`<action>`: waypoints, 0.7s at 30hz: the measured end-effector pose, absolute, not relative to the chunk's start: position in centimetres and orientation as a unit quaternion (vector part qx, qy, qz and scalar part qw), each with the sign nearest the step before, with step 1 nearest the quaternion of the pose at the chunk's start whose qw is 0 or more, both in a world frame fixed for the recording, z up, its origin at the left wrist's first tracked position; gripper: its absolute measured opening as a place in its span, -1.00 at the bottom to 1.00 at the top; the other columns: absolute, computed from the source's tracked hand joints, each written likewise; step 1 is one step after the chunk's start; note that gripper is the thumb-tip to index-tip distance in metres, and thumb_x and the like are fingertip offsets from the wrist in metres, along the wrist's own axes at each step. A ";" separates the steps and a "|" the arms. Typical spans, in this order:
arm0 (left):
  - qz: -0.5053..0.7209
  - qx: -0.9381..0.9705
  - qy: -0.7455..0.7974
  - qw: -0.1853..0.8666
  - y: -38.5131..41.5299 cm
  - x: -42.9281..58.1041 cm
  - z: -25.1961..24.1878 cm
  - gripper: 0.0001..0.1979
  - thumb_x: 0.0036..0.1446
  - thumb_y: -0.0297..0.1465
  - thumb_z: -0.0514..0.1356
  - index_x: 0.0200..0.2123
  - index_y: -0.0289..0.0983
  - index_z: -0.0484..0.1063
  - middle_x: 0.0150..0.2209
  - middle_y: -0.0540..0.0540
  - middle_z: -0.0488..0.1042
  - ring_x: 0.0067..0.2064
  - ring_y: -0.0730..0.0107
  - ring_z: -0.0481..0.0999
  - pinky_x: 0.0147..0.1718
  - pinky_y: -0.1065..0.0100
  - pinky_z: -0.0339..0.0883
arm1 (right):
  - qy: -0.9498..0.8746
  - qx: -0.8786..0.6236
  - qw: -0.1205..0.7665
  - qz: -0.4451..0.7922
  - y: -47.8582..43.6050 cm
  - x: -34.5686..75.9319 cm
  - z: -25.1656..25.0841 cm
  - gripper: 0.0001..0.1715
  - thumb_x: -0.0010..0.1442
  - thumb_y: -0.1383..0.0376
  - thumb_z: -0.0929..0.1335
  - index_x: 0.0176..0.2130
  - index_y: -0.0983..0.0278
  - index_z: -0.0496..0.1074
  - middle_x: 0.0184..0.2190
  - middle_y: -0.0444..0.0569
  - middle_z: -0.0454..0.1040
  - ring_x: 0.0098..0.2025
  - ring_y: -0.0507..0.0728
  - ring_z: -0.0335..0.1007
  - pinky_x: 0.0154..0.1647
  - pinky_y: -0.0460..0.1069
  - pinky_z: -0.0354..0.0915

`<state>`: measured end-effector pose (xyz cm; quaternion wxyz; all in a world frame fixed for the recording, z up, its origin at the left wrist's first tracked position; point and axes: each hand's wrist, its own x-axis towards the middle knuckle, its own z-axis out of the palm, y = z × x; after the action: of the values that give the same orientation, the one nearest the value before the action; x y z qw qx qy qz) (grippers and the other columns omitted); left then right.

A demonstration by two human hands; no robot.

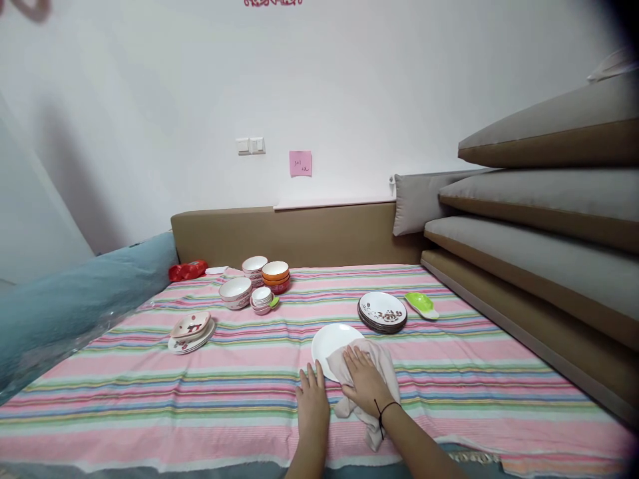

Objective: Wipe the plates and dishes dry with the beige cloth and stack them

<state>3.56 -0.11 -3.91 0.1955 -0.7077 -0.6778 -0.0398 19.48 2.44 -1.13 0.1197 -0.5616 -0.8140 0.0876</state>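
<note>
A white plate [329,339] lies on the striped cloth in front of me. My right hand [365,378], with a dark cord round its wrist, rests flat with fingers stretched over a pale pinkish rag [387,362]. The rag covers the plate's right part and hangs over its near edge. At the plate's lower left edge is my left hand [313,396], its fingers extended and the tips close to the rim; whether they touch it I cannot tell. Just beyond the plate, to the right, sits a stack of dark-rimmed patterned plates [383,309].
A green leaf-shaped dish [422,305] lies right of the stack. Farther left are several bowls [235,293], small stacked cups [261,297], and a patterned dish [191,324] on plates. Grey-brown cushions [539,199] rise at the right; a blue bolster [90,293] borders the left.
</note>
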 end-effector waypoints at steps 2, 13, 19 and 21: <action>-0.045 -0.709 -0.678 0.186 0.0 3.5 -4.0 -0.37 0.14 -0.67 -0.07 0.27 -0.23 0.15 0.20 -0.24 0.29 0.18 -0.02 0.31 -0.08 0.10 0.40 | -0.814 -0.562 0.122 0.086 2.4 19.5 -1.2 -0.08 0.04 0.19 0.28 0.31 0.49 0.03 0.35 0.18 -0.07 0.38 0.33 -0.27 0.35 0.22 -0.24; -0.052 -0.712 -0.684 0.151 -0.7 3.9 -2.6 -0.37 0.13 -0.68 -0.08 0.27 -0.25 0.14 0.22 -0.27 0.26 0.18 -0.03 0.29 -0.04 0.04 0.38 | -0.817 -0.557 0.133 0.067 2.3 19.8 -1.6 -0.12 0.08 0.17 0.27 0.30 0.47 0.07 0.33 0.19 -0.01 0.36 0.32 -0.17 0.33 0.21 -0.18; -0.090 -0.715 -0.686 0.101 -1.1 4.3 -1.9 -0.39 0.14 -0.67 -0.08 0.27 -0.31 0.13 0.22 -0.34 0.24 0.19 -0.08 0.26 0.00 -0.04 0.33 | -0.817 -0.557 0.134 0.064 2.1 20.0 -1.5 -0.14 0.11 0.16 0.25 0.30 0.49 0.05 0.33 0.22 0.00 0.36 0.33 -0.19 0.32 0.24 -0.20; -0.100 -0.715 -0.686 0.086 -1.1 4.3 -2.0 -0.39 0.15 -0.66 -0.08 0.28 -0.30 0.12 0.22 -0.34 0.24 0.21 -0.07 0.25 0.02 -0.06 0.31 | -0.817 -0.557 0.134 0.065 2.0 20.1 -1.6 -0.14 0.13 0.15 0.25 0.30 0.49 0.05 0.33 0.22 -0.01 0.37 0.33 -0.20 0.33 0.24 -0.21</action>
<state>4.30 -1.13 -1.99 0.0861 -0.7152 -0.6863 -0.1000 20.09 2.01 -1.57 0.1335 -0.5573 -0.8169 0.0646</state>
